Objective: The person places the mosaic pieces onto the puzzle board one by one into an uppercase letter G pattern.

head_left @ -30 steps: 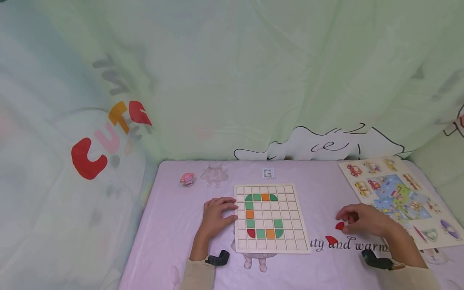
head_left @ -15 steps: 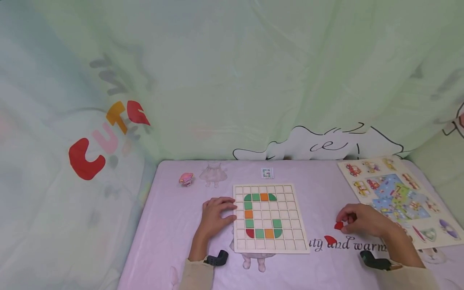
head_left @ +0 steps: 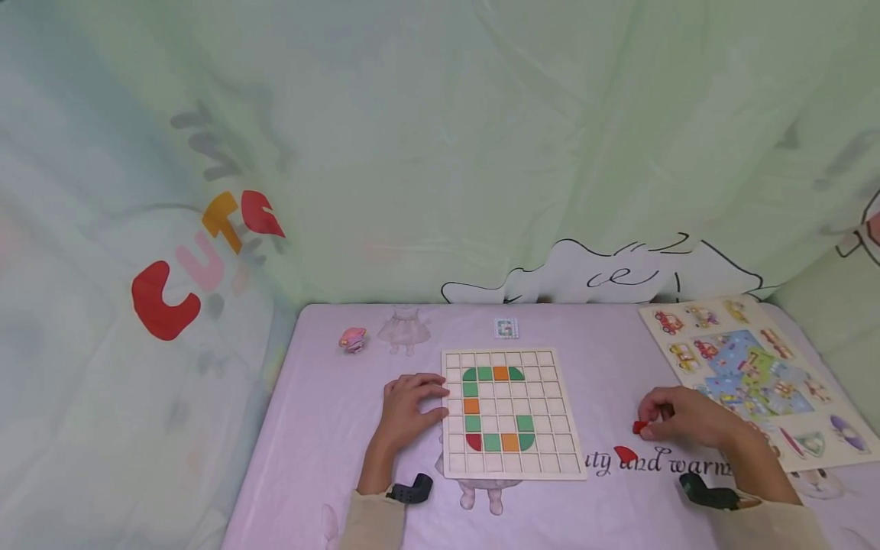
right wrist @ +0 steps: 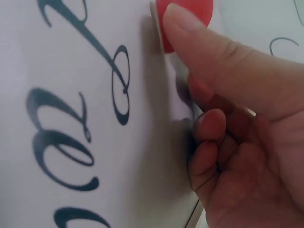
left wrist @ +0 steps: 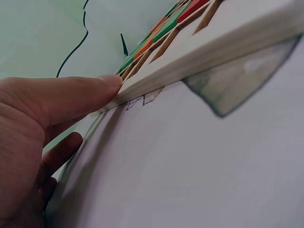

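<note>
My right hand (head_left: 690,418) pinches a red quarter-circle tile (head_left: 639,427) between thumb and fingers, low over the tablecloth. In the right wrist view the thumb presses on the red tile (right wrist: 202,10), which stands tilted on its edge, while the other fingers curl in beneath. A second red quarter-circle tile (head_left: 625,454) lies nearby on the printed lettering. With fingers relaxed, my left hand (head_left: 407,412) touches the left edge of a pale wooden grid board (head_left: 558,399). Green, orange and red tiles on it form a C-like outline, with a red corner tile (head_left: 473,441) at lower left.
At the back right lies a picture puzzle board (head_left: 694,325) with vehicles on it. A small patterned card (head_left: 506,328) is behind the grid board. Toward the back left stands a small pink figurine (head_left: 354,340). A printed curtain (head_left: 412,153) hangs behind the table.
My right fingers have tipped the red tile from lying flatter to a steeper tilt and shifted it slightly left. My left hand and the grid board stay in place.
</note>
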A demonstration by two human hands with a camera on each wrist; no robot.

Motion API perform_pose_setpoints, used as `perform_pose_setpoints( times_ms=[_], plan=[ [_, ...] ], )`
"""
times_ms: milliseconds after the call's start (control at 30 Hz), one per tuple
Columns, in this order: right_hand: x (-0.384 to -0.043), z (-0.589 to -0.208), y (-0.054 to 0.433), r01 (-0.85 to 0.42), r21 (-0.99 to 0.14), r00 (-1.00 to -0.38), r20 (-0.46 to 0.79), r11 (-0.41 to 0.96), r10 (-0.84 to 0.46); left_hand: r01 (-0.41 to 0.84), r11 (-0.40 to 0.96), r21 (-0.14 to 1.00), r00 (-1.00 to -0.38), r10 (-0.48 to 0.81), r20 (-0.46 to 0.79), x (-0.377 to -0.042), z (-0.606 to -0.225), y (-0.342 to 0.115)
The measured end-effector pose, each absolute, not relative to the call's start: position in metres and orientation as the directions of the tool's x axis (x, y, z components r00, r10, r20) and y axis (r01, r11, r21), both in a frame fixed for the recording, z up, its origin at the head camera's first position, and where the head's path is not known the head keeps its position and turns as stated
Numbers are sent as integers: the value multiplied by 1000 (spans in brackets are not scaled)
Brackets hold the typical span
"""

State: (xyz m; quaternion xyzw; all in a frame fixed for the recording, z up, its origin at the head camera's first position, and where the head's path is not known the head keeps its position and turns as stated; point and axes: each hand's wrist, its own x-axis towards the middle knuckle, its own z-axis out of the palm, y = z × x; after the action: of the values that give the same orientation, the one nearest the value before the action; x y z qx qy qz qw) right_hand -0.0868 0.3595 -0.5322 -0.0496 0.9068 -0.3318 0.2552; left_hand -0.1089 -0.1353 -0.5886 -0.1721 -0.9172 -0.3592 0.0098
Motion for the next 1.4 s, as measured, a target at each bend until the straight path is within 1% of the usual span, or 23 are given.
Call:
perform_pose_setpoints(
  times_ms=[200,400,633,1033,1400],
  plan=[
    [-88,-534,356,30,-694,-862,-382,719,-333,338,680,651,-936,314,159,-110,-589,-136],
    [-92,-537,329,58,-742,-898,-331,668,-291,344,686,641,-934,322,157,-110,-589,-137],
    [-94,-542,282,47,-774,-924,-274,632,-268,352,691,632,-931,329,158,-110,-590,-137],
    [-102,-536,205,14,-785,-947,-209,620,-243,343,678,651,-933,323,156,-110,-590,-137],
    [-105,-543,178,51,-758,-961,-214,650,-173,346,676,651,-933,325,158,-110,-590,-137]
  ],
)
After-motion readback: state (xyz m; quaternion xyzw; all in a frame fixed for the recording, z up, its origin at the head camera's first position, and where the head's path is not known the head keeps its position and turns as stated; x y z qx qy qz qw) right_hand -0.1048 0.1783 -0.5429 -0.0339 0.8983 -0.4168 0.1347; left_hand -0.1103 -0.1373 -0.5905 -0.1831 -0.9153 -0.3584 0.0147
